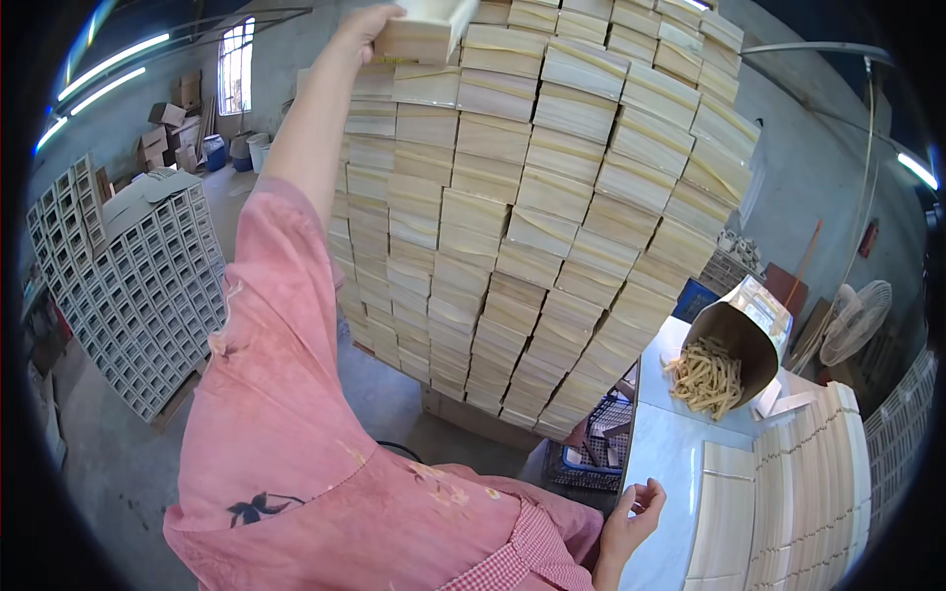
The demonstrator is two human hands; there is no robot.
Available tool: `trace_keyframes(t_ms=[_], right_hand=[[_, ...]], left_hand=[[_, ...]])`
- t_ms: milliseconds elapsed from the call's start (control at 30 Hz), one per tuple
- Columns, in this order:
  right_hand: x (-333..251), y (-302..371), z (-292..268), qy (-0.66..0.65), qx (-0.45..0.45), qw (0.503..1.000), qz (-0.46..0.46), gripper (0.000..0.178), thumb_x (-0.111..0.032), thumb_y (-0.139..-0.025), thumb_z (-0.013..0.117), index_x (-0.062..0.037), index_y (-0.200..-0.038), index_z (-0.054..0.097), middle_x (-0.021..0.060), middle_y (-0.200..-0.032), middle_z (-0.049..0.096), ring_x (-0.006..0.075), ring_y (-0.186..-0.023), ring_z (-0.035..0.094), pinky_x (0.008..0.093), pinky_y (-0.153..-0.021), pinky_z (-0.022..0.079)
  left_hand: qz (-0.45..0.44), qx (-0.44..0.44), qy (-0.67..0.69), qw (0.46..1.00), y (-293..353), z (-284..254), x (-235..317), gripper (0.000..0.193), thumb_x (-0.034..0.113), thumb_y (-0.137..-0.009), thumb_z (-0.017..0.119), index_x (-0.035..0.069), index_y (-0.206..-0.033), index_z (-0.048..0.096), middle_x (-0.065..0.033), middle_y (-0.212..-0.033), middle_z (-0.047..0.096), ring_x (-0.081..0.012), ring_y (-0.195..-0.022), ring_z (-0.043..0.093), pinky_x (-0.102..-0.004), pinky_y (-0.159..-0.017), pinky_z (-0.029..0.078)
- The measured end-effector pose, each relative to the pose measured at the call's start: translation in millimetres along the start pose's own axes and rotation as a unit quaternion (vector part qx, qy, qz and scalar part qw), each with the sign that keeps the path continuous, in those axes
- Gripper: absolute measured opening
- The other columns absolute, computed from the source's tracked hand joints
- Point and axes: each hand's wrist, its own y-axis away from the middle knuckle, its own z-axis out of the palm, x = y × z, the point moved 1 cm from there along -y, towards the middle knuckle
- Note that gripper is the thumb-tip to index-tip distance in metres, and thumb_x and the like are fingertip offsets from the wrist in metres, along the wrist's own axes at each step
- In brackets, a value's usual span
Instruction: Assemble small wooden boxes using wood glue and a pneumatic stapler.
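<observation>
With my left arm stretched up at the top of the view, my left hand (pixel 370 27) grips the side of a small pale wooden box (pixel 419 41). The box is at the upper edge of a tall stack of similar wooden boxes (pixel 552 202), some with slightly curved yellowish edges; whether it rests on the stack I cannot tell. Low on the right, my right hand (pixel 636 519) is beside a light-topped table (pixel 658 463). Its fingers are loosely curled and apart, with nothing seen in them.
An open sack (pixel 761 340) lies on the table, spilling beige strips (pixel 708 379). Rows of thin wooden boards (pixel 803 483) stand nearer me. A blue plastic crate (pixel 591 463) sits below the stack. To the left is another stack of hollow frames (pixel 138 286); a white fan (pixel 855 320) is at right.
</observation>
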Motion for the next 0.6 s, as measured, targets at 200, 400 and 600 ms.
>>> trace_keyframes(t_ms=[200,400,600], right_hand=[[10,1,2,0.019,-0.032,0.999,0.028,0.033,-0.007,-0.093,0.061,0.0002,-0.125,0.054,0.0098,-0.094,0.063,0.0194,-0.08,0.058,0.0312,-0.076,0.049],[10,6,3,0.002,-0.07,0.997,0.036,0.032,-0.007,-0.092,0.062,0.0005,-0.122,0.056,0.0096,-0.089,0.063,0.0181,-0.077,0.057,0.0299,-0.073,0.049],[35,15,4,-0.006,-0.072,0.997,0.016,0.032,-0.009,-0.089,0.066,0.0003,-0.119,0.059,0.0078,-0.083,0.061,0.0175,-0.073,0.056,0.0301,-0.072,0.049]], left_hand=[[-0.005,-0.014,-0.107,0.994,0,18,-15,0.037,0.023,-0.087,0.065,-0.008,-0.108,0.068,-0.0178,-0.099,0.069,-0.0266,-0.085,0.067,-0.0362,-0.071,0.057],[-0.004,-0.018,-0.203,0.979,7,28,-10,0.041,0.027,-0.09,0.055,-0.009,-0.104,0.068,-0.018,-0.094,0.07,-0.0291,-0.083,0.067,-0.0403,-0.07,0.057],[-0.047,0.015,-0.348,0.936,50,71,-16,0.042,0.03,-0.092,0.056,-0.007,-0.104,0.069,-0.018,-0.095,0.069,-0.0286,-0.083,0.066,-0.0423,-0.067,0.055]])
